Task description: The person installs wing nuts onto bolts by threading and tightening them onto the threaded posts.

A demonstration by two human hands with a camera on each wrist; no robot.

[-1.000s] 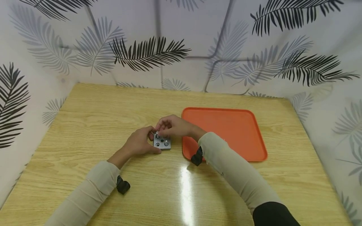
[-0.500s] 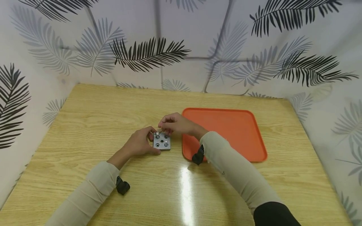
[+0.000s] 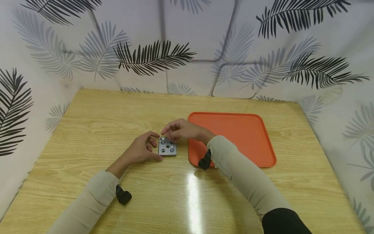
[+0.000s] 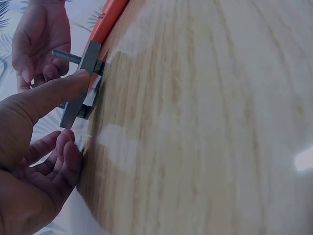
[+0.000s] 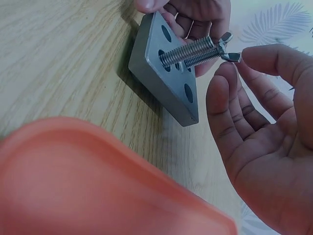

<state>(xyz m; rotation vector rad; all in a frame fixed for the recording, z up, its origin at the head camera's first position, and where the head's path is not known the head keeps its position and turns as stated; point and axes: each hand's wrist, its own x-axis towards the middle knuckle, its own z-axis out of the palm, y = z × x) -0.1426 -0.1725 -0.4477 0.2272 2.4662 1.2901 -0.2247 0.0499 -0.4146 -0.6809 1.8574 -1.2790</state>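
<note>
A square grey metal plate (image 3: 167, 151) with several holes lies near the table's middle, two threaded bolts standing up through it. On the far-left bolt (image 5: 203, 58) sits a wing nut (image 5: 230, 55); the nearer bolt (image 5: 188, 51) carries no nut. My right hand (image 3: 182, 129) reaches over the plate's far side, thumb and finger pinching one wing of the nut in the right wrist view. At the plate's left side is my left hand (image 3: 141, 148), loosely spread. Its thumb tip (image 4: 82, 77) is right at the near edge, and its curved fingers stand slightly off the plate.
An orange-red tray (image 3: 233, 133) lies to the right, partly under my right forearm. The wooden table (image 3: 117, 107) ends at a leaf-patterned cloth (image 3: 187, 78) behind. Each wrist wears a small black camera (image 3: 123, 195).
My left hand has loosened from the plate and drawn slightly left. My right fingers lifted off the wing nut half a second ago and have come back down to it.
</note>
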